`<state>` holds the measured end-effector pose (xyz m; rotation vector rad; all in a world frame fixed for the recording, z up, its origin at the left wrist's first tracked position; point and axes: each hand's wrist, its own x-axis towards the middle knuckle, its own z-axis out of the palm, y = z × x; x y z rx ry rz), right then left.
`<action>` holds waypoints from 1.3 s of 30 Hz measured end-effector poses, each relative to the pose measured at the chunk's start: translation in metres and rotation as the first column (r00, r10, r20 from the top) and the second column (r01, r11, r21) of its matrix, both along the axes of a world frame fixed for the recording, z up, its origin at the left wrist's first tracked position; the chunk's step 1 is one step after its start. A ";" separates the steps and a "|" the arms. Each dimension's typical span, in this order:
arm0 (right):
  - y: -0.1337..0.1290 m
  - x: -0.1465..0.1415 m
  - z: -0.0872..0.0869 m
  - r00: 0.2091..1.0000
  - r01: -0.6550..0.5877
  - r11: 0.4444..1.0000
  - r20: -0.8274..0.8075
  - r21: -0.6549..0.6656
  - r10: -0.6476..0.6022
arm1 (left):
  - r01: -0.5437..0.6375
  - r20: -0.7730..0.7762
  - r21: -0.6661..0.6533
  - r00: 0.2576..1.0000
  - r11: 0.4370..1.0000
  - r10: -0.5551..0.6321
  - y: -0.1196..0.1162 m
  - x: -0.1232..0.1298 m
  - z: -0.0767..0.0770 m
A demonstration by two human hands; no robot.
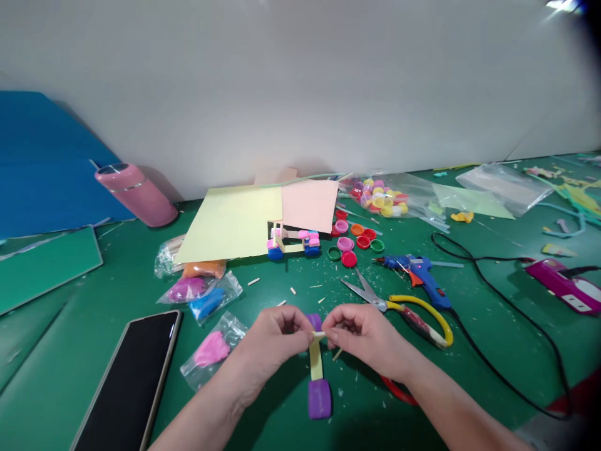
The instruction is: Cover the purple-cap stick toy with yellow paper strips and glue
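My left hand [282, 338] and my right hand [359, 332] meet at the front middle, fingertips pinching opposite ends of a short pale stick piece [319, 336]. Right under it lies a pale flat strip [316, 362] with a purple clay-like block [320, 399] at its near end. Another purple block [313, 322] at the far end is partly hidden by my fingers. A second thin stick [337, 354] shows below my right fingers; whether they touch it I cannot tell. Scissors [399, 307] with yellow and red handles lie beyond my right hand.
A small stick model with pink and blue blocks [293, 243] stands beside a yellow sheet [235, 219]. Bottle caps [348, 258] are scattered behind the scissors. A blue glue gun [417, 269] trails a black cord. Clay packets [213, 351], a phone [131, 382] and a pink bottle [141, 194] lie left.
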<state>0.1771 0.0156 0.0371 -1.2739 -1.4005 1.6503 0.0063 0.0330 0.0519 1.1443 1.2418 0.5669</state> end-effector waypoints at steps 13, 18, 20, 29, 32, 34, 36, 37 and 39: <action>0.000 -0.002 -0.002 1.000 0.019 1.000 -0.011 0.000 -0.019 | 0.038 0.035 0.126 0.998 0.991 -0.043 0.004 0.002 -0.002; -0.001 -0.001 -0.005 1.000 0.015 1.000 -0.015 0.004 -0.015 | 0.064 0.044 0.057 0.997 0.996 -0.066 0.004 0.002 -0.008; -0.001 0.000 -0.004 1.000 0.018 1.000 -0.014 0.003 -0.018 | 0.047 0.088 0.046 0.995 0.998 -0.050 0.004 0.002 -0.010; -0.002 0.000 -0.001 0.999 0.031 1.000 -0.006 -0.001 -0.031 | -0.180 -0.005 0.284 0.982 0.942 0.189 -0.007 -0.009 -0.018; -0.002 0.000 -0.003 1.000 0.029 1.000 -0.007 0.002 -0.029 | -0.016 -0.087 0.486 0.994 0.874 0.066 -0.014 -0.014 -0.021; -0.002 0.000 -0.003 1.000 0.030 1.000 -0.004 0.003 -0.030 | 0.131 -0.168 0.603 0.985 0.787 -0.035 -0.017 -0.016 -0.023; -0.001 0.000 -0.002 1.000 0.029 1.000 -0.003 0.003 -0.029 | 0.214 -0.232 0.673 0.970 0.708 -0.072 -0.019 -0.016 -0.024; -0.001 0.000 -0.002 1.000 0.027 1.000 -0.004 0.003 -0.027 | 0.236 -0.251 0.701 0.965 0.673 -0.077 -0.018 -0.015 -0.024; 0.000 -0.001 -0.001 1.000 0.021 1.000 -0.008 0.005 -0.021 | 0.271 -0.279 0.752 0.957 0.601 -0.083 -0.017 -0.014 -0.024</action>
